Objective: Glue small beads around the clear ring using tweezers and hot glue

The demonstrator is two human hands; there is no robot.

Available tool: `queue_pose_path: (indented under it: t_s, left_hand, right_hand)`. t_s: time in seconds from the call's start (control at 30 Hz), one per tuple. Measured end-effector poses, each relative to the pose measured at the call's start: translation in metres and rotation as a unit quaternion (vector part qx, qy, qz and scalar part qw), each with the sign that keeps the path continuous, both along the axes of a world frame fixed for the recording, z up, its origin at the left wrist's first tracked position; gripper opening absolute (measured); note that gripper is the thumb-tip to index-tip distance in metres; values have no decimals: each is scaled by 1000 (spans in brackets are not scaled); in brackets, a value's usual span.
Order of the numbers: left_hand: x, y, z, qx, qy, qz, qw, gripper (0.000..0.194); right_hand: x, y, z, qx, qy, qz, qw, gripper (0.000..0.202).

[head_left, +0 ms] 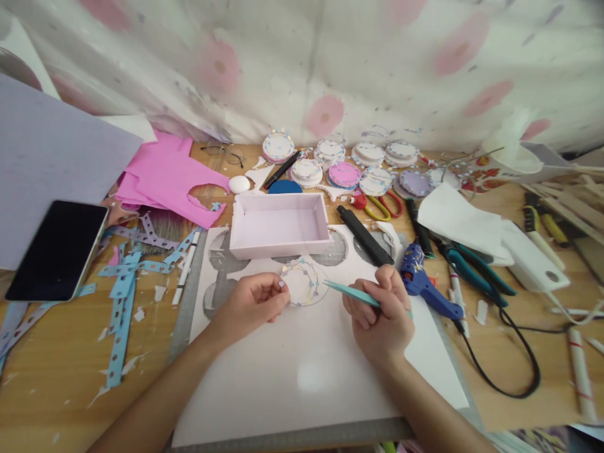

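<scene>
Between finger and thumb, my left hand (258, 297) pinches a thin wire ring (306, 282) dotted with small pale blue, yellow and lilac pieces. The ring is held above a white sheet (283, 384). Across from it, my right hand (380, 311) is closed around turquoise tweezers (352, 292), whose tips point left at the ring's right edge. Whether the tips touch the wire I cannot tell. A shallow pale lilac box (280, 229) stands just behind the ring.
A blue glue gun (419, 277) with its black cord lies right of my right hand, near teal-handled pliers (476, 270). Several decorated paper discs (344, 174) line the back. Pink sheets (170, 176), punched blue strips (123, 314) and a tablet (59, 250) occupy the left.
</scene>
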State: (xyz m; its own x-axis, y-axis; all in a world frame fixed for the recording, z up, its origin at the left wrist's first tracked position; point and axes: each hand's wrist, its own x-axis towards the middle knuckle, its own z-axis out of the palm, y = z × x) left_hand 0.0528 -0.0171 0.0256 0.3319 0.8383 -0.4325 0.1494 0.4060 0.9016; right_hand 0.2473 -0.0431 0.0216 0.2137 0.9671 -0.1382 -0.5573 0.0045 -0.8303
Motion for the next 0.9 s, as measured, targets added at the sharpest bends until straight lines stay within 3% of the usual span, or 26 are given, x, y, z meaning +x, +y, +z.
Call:
queue_pose_path:
  t_s: [0.2, 0.4, 0.5, 0.7, 0.9]
  left_hand:
    - [-1, -3, -5, 21, 23, -15, 999, 17]
    - [-1, -3, -7, 27, 20, -22, 999, 18]
    - [-1, -3, -7, 22, 19, -16, 999, 18]
    - [-1, -3, -3, 1, 22, -12, 1000, 26]
    - [-4, -2, 1, 22, 24, -53, 998, 26]
  right_hand:
    - [2, 2, 0, 16, 4, 16, 1000, 26]
    - [-2, 1, -3, 1, 3, 155, 988, 24]
    - [-4, 2, -4, -6, 16, 191, 981, 24]
    - [-4, 4, -4, -34, 31, 212, 976, 14]
    - [-3, 6, -7, -99, -17, 219, 971, 16]
